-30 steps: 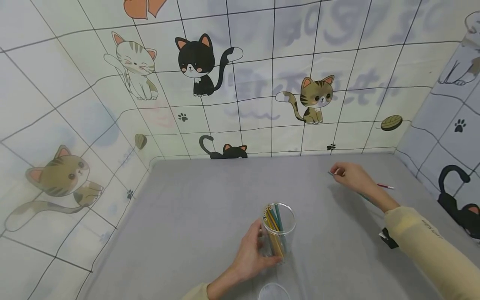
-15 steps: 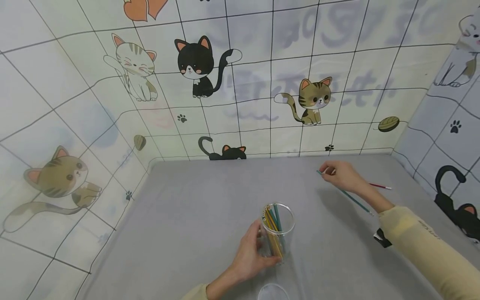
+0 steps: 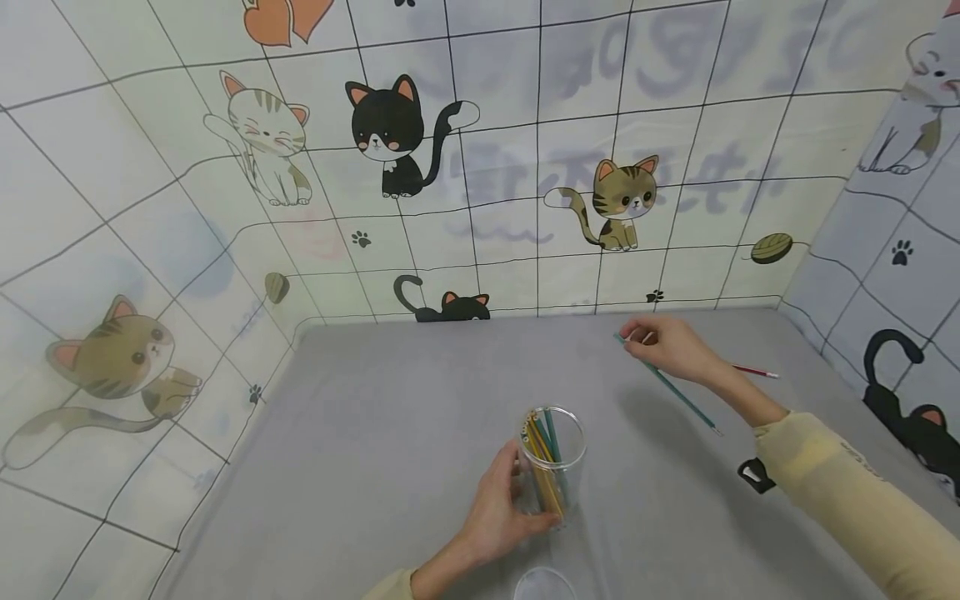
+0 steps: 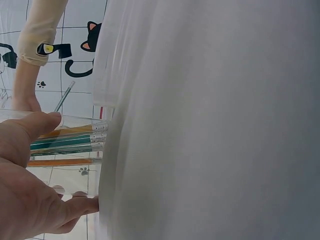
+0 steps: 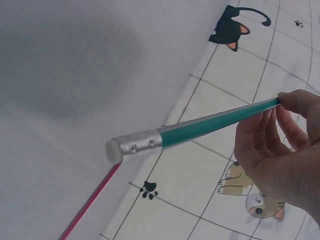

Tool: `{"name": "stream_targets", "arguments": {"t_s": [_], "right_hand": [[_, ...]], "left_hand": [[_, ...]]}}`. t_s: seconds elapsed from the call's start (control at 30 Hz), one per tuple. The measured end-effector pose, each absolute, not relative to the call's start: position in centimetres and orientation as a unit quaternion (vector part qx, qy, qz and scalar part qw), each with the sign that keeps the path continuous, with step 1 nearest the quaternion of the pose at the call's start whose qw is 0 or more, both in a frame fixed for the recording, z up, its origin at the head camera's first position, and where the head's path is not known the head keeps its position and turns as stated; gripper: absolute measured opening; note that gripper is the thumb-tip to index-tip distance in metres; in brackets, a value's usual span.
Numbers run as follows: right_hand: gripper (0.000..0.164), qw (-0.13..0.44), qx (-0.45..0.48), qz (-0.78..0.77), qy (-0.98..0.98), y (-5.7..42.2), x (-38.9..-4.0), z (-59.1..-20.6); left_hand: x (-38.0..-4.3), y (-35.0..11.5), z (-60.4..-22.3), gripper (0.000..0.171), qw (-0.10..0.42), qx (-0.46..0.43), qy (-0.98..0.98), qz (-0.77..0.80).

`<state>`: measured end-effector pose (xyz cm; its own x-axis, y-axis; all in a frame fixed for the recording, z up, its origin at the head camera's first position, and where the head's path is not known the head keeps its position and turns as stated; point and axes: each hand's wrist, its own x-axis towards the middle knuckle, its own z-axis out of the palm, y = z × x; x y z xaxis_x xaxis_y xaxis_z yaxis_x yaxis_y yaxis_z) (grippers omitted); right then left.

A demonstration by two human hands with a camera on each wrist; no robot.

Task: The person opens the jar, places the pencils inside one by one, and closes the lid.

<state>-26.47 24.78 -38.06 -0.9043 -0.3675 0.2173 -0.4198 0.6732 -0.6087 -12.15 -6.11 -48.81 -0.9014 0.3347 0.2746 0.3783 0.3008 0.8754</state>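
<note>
My left hand (image 3: 495, 517) grips a clear cup (image 3: 573, 475) that stands on the grey surface. Inside it lean several yellow and teal pencils (image 3: 546, 475); the left wrist view shows their metal eraser ends (image 4: 97, 137) at the cup's bottom. Farther right, my right hand (image 3: 671, 346) pinches a teal pencil (image 3: 678, 393) close to one end, with the eraser end slanting down toward the near right. In the right wrist view this pencil (image 5: 215, 122) runs from the thumb and fingers to its silver ferrule. Its tip is hidden.
A red pencil (image 3: 759, 371) lies behind the right forearm. Near the front edge of the view is a clear round object (image 3: 544, 585), partly cut off. Some small black gear (image 3: 756, 475) shows beneath the right sleeve. Cloth walls (image 3: 510, 275) with cat prints stand around the surface.
My right hand has moved left with the teal pencil, lifting its eraser end out from behind the forearm. The left hand still holds the cup in place.
</note>
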Motion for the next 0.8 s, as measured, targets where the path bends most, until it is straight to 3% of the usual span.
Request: {"name": "stream_targets", "arguments": {"t_s": [0.8], "right_hand": [[0.019, 0.010, 0.226, 0.437, -0.870, 20.2, -24.1, -32.5]], "left_hand": [[-12.2, -6.2, -48.9, 0.089, 0.021, -0.227, -0.801, -0.553]]}}
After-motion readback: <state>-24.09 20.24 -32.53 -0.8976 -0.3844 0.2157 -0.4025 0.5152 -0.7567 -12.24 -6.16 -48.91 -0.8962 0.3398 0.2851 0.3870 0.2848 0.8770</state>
